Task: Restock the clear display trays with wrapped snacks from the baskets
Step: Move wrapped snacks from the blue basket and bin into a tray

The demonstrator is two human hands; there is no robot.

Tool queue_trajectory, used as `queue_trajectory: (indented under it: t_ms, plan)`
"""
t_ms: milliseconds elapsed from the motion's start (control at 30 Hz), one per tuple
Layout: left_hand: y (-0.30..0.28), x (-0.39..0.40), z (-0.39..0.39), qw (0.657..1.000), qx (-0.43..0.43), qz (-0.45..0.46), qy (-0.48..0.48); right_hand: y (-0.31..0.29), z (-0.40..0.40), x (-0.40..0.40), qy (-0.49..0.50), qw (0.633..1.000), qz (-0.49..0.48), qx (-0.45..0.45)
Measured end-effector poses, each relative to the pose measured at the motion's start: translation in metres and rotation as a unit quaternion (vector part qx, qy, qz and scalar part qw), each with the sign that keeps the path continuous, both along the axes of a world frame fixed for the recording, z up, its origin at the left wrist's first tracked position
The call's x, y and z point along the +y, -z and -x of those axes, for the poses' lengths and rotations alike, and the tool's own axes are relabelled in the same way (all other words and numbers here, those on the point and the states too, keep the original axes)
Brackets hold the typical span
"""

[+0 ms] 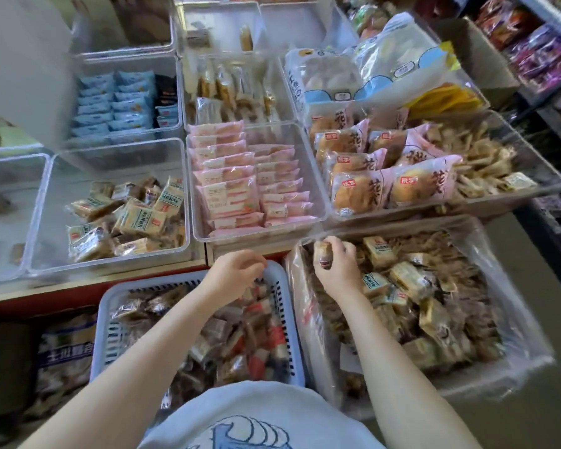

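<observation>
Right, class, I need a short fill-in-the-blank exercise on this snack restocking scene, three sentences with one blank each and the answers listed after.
1. The right hand holds one wrapped ____ above the plastic-lined box.
2. The left hand hovers over the ____ slotted basket.
3. The clear tray just beyond the hands holds neat rows of ____ packets.

Missing words: snack; blue; pink

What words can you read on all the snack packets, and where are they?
"花": big dark character on the pink bread packets in the clear tray at right.
"桃李": small red label on those packets; blurry, so not certain.
Blue sack on the floor at left: large white characters, too blurred to read.
Square packets, pink flat packets and blue packets: print too small to read.
</observation>
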State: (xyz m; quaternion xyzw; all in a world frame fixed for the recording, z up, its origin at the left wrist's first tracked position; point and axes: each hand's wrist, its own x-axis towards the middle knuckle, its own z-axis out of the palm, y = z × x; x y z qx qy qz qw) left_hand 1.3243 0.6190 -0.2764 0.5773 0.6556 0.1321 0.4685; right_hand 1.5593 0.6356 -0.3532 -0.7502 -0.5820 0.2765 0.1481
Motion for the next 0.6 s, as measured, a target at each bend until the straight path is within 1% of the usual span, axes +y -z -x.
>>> queue_trajectory:
  t_ms: [33,100,133,167,200,267,333,400,467,533,600]
  plan:
    - [0.000,0.001,-0.002,0.999,-0.021,0.011,-0.022,-0.007,0.000,-0.002,0.052,0.997,-0.027,0.051]
    - [-0.002,0.004,-0.005,0.992,-0.087,0.039,-0.086,-0.027,-0.001,-0.010,0.149,0.976,-0.059,0.150]
    - [-0.005,0.005,-0.006,0.985,-0.117,0.052,-0.114,-0.038,-0.001,-0.014,0.179,0.962,-0.068,0.193]
    - [-0.007,0.006,-0.007,0.978,-0.143,0.063,-0.136,-0.049,0.002,-0.018,0.186,0.952,-0.069,0.234]
    - [-0.010,0.006,-0.007,0.971,-0.169,0.075,-0.151,-0.061,0.006,-0.020,0.172,0.944,-0.061,0.275]
    - [-0.014,0.007,-0.005,0.948,-0.242,0.109,-0.177,-0.084,0.022,-0.021,0.100,0.928,-0.015,0.358]
    - [-0.017,0.008,0.006,0.908,-0.339,0.144,-0.200,-0.102,0.047,-0.019,0.007,0.911,0.034,0.411]
    - [-0.020,0.007,0.026,0.868,-0.415,0.157,-0.223,-0.113,0.075,-0.014,-0.072,0.898,0.073,0.427]
    - [-0.023,0.004,0.056,0.841,-0.462,0.148,-0.239,-0.119,0.107,-0.007,-0.133,0.892,0.103,0.419]
    - [-0.023,-0.002,0.096,0.827,-0.483,0.125,-0.259,-0.118,0.142,0.001,-0.172,0.896,0.117,0.392]
    - [-0.020,-0.009,0.138,0.832,-0.457,0.077,-0.306,-0.107,0.178,0.008,-0.193,0.921,0.091,0.327]
